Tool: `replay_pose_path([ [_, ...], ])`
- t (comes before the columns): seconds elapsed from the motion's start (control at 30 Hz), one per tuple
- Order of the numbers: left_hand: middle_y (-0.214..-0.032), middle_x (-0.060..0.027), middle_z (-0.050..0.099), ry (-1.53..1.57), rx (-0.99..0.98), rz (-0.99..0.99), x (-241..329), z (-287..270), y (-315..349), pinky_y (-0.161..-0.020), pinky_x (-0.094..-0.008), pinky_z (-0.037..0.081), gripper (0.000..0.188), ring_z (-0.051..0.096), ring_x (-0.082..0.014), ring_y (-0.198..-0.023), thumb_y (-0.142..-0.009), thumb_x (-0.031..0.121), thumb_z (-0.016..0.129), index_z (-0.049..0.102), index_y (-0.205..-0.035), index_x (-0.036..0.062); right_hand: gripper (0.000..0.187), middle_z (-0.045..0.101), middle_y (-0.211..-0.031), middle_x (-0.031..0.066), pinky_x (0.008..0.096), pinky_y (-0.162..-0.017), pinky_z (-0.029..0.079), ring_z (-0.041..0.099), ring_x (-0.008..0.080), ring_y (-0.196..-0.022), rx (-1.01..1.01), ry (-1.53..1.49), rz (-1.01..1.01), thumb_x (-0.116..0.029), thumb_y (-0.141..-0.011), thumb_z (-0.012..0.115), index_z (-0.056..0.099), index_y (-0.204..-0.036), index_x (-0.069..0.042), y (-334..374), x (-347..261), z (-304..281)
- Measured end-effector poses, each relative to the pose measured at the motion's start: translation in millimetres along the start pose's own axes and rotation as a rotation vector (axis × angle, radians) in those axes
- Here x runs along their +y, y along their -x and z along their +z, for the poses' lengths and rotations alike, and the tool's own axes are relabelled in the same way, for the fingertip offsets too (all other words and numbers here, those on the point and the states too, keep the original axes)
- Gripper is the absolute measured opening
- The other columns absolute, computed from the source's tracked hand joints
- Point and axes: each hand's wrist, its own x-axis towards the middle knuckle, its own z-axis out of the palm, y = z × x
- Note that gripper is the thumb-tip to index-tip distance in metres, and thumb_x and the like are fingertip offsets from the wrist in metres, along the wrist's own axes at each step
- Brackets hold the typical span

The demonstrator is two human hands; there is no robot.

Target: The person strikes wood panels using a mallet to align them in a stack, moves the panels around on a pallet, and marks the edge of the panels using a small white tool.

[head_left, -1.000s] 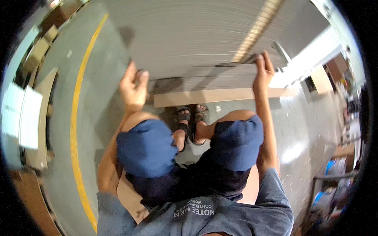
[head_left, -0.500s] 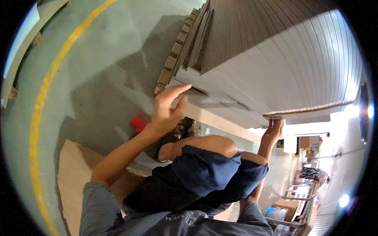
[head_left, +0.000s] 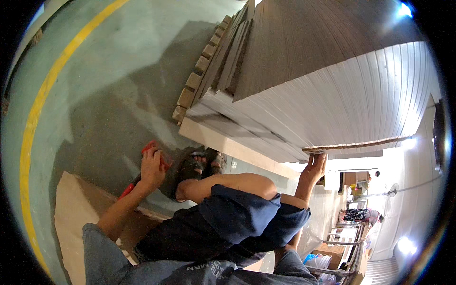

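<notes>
My left hand (head_left: 153, 169) is down at the floor, its fingers closed over a red tool (head_left: 166, 160) with a red handle (head_left: 126, 191). The hand covers much of the tool, so its kind is unclear. A tall stack of grey-white cardboard sheets (head_left: 304, 104) rises in front of me. At the stack's near corner, my right hand (head_left: 311, 172) grips the sheet edges, beside a raised brown board edge (head_left: 361, 144). Its fingertips are partly hidden there.
A wooden pallet (head_left: 191, 88) lies under the stack. My sandalled feet (head_left: 194, 166) are close to it. Brown cardboard (head_left: 76, 204) lies on the floor at left, near a yellow floor line (head_left: 35, 114). A person (head_left: 363, 215) and shelves are farther off at right.
My left hand has moved away from the stack, down and left to the red tool, and closed on it. My right hand has stayed at the stack's corner.
</notes>
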Motion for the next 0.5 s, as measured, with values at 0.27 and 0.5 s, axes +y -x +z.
replay_pose_path([
  [0.27, -0.111, -0.0258, 0.059, -0.127, -0.144, -0.241, -41, -21, 24, -0.09, -0.0476, 0.047, 0.044, 0.058, -0.0398, -0.107, -0.079, 0.006, 0.07, 0.051, -0.118, -0.0027, 0.049, 0.06, -0.124, 0.0129, 0.0341, -0.103, 0.05, 0.058, 0.0209, -0.116, -0.145, 0.021, -0.023, -0.015, -0.098, 0.062, 0.047, -0.142, 0.003, 10, 20, -2],
  [0.5, -0.101, -0.0221, 0.068, -0.09, -0.469, -0.157, -64, 23, 13, -0.083, -0.0454, 0.051, 0.029, 0.066, -0.0386, -0.094, -0.082, 0.014, 0.067, 0.065, -0.105, -0.0046, 0.01, 0.056, -0.091, -0.0009, 0.0237, -0.087, 0.043, 0.05, 0.008, -0.089, -0.232, 0.331, -0.066, -0.009, -0.097, 0.06, 0.06, -0.095, 0.0, -7, -18, -14],
])
